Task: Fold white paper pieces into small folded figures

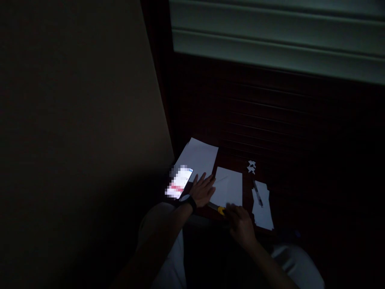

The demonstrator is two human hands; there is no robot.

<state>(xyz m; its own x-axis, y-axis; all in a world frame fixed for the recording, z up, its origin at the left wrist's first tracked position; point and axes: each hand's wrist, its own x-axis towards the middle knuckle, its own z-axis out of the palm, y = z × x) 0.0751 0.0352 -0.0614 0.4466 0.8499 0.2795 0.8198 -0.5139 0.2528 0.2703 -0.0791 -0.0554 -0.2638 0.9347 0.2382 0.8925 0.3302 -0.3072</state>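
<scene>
My left hand (203, 190) lies with fingers stretched out at the left edge of a white sheet of paper (234, 186). A faint line crosses that sheet near its upper middle. My right hand (240, 222) is closed around a utility knife with a yellow and black handle (221, 210). Its blade points left, along the sheet's near edge below my left hand; in the dark I cannot tell whether it touches the paper. A lit phone (181, 182) rests just left of my left hand, beside and partly over another white sheet (200, 155).
To the right, a pen (258, 194) lies on a white paper piece with notched corners (264, 212). Small star-like paper cut-outs (251, 167) sit behind it. A wall (135, 120) rises at the left, a slatted panel (270, 44) behind. The room is very dark.
</scene>
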